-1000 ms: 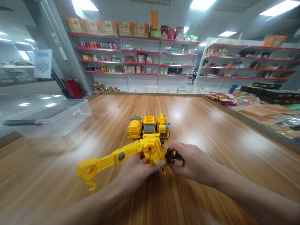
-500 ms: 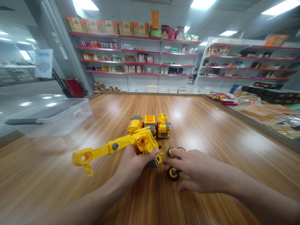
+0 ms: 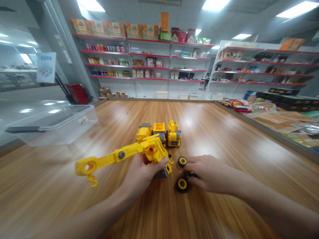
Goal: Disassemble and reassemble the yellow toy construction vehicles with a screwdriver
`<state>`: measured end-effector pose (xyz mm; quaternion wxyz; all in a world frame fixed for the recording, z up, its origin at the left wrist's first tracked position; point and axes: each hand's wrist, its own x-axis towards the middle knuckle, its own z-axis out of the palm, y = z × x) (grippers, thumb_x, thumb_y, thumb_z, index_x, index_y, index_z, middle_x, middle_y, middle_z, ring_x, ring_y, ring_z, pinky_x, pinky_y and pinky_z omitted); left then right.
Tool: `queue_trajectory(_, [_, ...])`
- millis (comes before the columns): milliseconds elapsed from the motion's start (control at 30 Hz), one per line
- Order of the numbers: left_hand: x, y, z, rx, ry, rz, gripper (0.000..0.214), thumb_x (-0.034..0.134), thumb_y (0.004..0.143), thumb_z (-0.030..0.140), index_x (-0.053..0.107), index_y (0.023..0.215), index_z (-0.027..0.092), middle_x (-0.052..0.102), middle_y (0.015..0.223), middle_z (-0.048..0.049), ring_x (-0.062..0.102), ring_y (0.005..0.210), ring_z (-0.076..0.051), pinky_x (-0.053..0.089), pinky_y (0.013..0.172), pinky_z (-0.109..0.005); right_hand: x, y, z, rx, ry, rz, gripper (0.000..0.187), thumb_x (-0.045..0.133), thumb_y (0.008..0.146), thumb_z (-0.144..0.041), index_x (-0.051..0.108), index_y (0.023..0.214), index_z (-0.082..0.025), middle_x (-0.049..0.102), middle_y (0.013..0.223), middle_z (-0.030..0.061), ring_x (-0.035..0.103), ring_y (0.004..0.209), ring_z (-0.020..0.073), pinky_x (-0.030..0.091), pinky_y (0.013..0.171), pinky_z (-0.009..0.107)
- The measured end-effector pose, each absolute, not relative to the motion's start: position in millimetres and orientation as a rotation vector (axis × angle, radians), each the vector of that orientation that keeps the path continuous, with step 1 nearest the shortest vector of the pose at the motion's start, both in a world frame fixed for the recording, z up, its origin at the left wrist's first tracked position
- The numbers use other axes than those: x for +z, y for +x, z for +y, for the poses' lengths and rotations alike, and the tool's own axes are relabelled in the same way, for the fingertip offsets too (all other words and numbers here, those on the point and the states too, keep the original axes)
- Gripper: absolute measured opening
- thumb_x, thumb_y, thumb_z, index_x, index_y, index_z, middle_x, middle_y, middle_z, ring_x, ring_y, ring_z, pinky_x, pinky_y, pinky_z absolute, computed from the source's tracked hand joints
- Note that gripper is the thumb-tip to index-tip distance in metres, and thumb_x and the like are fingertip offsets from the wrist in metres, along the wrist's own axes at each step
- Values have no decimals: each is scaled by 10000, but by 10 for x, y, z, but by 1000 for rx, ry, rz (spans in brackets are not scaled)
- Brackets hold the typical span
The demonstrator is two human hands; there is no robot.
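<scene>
My left hand (image 3: 147, 174) is closed around the body of a yellow toy crane (image 3: 129, 152), raised over the table. The crane's boom points left, with a small hook hanging from its tip. To the right, my right hand (image 3: 208, 172) has its thumb and fingers closed on a toy wheel axle (image 3: 191, 174) at table level. Two black wheels with yellow hubs show there, a nearer wheel (image 3: 182, 184) and a farther wheel (image 3: 182, 162). My fingers hide the rest of that part, so I cannot tell how the wheels join.
Beyond my hands stand a toy mixer truck (image 3: 144, 132), a toy dump truck (image 3: 159, 129) and a toy excavator (image 3: 173, 134) side by side. A clear plastic bin (image 3: 62, 127) is at the left of the wooden table (image 3: 219, 132). Snack packets (image 3: 243, 104) lie along the right edge.
My right hand's fingers have closed from a spread pose onto the wheel axle, and the nearer wheel has shifted slightly left. The left hand and crane have barely moved.
</scene>
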<state>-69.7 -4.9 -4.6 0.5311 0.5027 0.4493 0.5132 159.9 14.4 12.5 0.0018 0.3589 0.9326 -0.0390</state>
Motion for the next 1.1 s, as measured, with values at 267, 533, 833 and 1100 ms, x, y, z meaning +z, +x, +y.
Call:
queue_trajectory(267, [-73, -712, -51, 1209, 1219, 1062, 301, 741, 757, 313, 596, 973, 161, 649, 868, -32, 609, 823, -188, 511, 738, -302, 146, 1594, 172, -146, 1119, 2919, 108, 575, 823, -241, 665, 837, -183, 699, 854, 47, 661, 759, 196, 405, 628, 261])
queue_trajectory(533, [-95, -666, -40, 1293, 1176, 1086, 329, 771, 708, 317, 614, 948, 156, 660, 834, -36, 616, 763, -185, 519, 679, -296, 122, 1607, 169, -161, 1159, 2941, 84, 588, 771, -202, 657, 818, -200, 709, 827, 28, 656, 736, 188, 374, 599, 253])
queue_trajectory(833, [-93, -663, -37, 1310, 1176, 1097, 350, 776, 696, 327, 619, 957, 153, 674, 850, -48, 632, 790, -202, 523, 698, -305, 61, 1563, 220, -139, 1246, 3052, 119, 546, 890, -211, 656, 935, -217, 721, 845, 12, 659, 747, 168, 367, 615, 256])
queue_trajectory(1100, [-89, -650, -29, 1355, 1159, 1086, 426, 782, 670, 348, 617, 1009, 149, 683, 898, -66, 646, 841, -238, 528, 702, -328, -2, 1610, 291, -125, 1367, 3132, 240, 562, 896, -227, 690, 1098, -250, 666, 1098, 58, 652, 933, 193, 475, 788, 297])
